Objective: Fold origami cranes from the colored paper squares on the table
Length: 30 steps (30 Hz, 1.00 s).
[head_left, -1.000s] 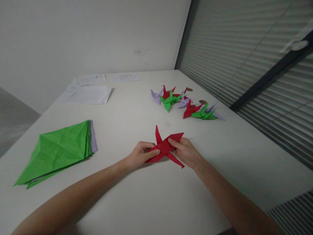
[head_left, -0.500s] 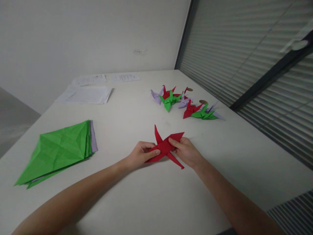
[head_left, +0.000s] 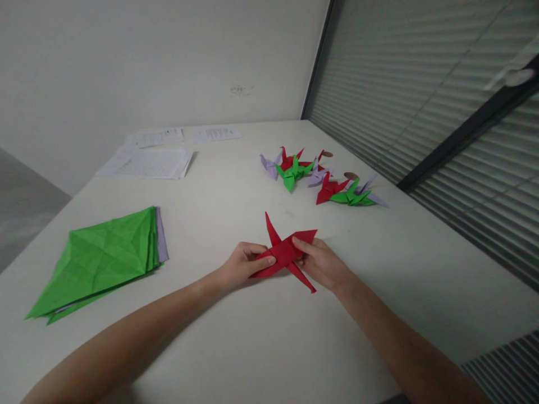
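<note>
A red paper crane (head_left: 286, 252) is held just over the table between my two hands, its wings spread flat. One thin point sticks up and away from me; the other, with a small bent tip, points down to the right. My left hand (head_left: 243, 264) pinches the left wing, thumb on top and fingers partly hidden beneath. The right wing is pinched by my right hand (head_left: 322, 259), its thumb pressing near the middle of the paper and its other fingers underneath.
Several folded cranes in red, green (head_left: 292, 174) and lilac lie in a cluster at the back right. To the left is a stack of creased green paper (head_left: 112, 249) with lilac sheets in it. Printed papers (head_left: 147, 163) lie further back. Window blinds (head_left: 421, 101) border the right side.
Almost nothing differs. The crane has turned very slightly in my fingers, and both hands keep their grip on its wings.
</note>
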{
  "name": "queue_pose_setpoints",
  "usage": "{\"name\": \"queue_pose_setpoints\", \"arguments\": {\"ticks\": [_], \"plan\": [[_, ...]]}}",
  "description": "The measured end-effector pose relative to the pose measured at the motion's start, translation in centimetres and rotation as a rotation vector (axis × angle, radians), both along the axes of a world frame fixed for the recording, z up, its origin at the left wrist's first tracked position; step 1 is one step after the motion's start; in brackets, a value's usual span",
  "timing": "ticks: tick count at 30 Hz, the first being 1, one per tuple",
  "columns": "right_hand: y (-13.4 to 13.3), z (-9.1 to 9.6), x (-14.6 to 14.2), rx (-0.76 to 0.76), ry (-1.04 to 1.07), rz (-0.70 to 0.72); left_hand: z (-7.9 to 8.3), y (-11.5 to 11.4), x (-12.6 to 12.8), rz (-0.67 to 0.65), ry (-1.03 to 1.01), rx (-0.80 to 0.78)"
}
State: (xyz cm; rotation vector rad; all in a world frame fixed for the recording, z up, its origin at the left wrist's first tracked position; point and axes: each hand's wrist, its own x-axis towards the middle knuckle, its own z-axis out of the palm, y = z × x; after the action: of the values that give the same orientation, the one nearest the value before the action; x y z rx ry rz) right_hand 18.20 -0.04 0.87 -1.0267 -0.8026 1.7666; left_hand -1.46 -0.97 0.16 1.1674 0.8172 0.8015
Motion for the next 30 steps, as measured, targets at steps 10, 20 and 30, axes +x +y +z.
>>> {"name": "queue_pose_setpoints", "arguments": {"ticks": [10,20,30], "plan": [[0.9,0.3,0.8,-0.058,0.014,-0.077,-0.2,0.5,-0.3,0.118,-0.124,-0.1],[1.2,0.0,1.0,-0.052,-0.017,-0.1,-0.5,0.6,-0.5,0.14,-0.224,-0.174],[1.3,-0.2,0.7,-0.04,0.067,-0.263,-1.1,0.8,-0.5,0.64,-0.082,0.118]]}}
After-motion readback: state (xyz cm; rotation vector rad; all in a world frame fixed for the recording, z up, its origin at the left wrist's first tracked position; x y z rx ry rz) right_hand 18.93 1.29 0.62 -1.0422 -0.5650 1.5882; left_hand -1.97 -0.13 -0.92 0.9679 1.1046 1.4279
